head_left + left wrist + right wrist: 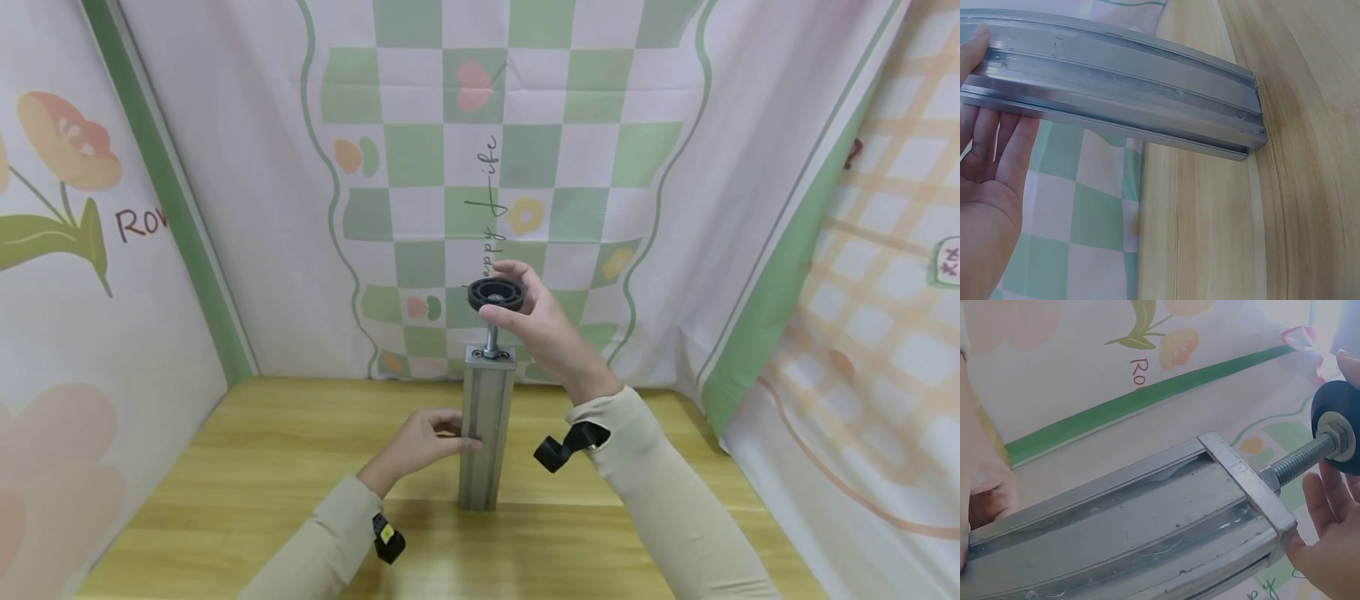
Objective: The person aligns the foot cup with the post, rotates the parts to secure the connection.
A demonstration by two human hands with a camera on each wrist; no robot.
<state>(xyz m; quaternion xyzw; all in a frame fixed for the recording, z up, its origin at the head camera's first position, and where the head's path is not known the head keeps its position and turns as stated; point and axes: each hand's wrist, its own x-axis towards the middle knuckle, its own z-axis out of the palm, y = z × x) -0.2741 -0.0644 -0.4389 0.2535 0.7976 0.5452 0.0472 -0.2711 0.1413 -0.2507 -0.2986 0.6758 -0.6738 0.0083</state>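
A silver aluminium profile (pixel 491 400) stands upright on the wooden table, its lower end against the wood in the left wrist view. My left hand (pixel 420 446) grips it partway up, thumb on the near face and fingers behind. A metal end plate (pixel 1247 484) caps its top. From that plate rises a threaded bolt (pixel 1302 461) with a nut, carrying a round black levelling foot (pixel 477 300). My right hand (pixel 551 337) holds the foot by its rim, thumb in front and fingers curled round the far side.
The wooden table (pixel 300 467) extends around the profile. Behind it hangs a green-and-white checked cloth (pixel 420 150), with printed cloth walls left and right. Each sleeve carries a black wrist mount, the right one (pixel 553 454) sticking out towards the profile.
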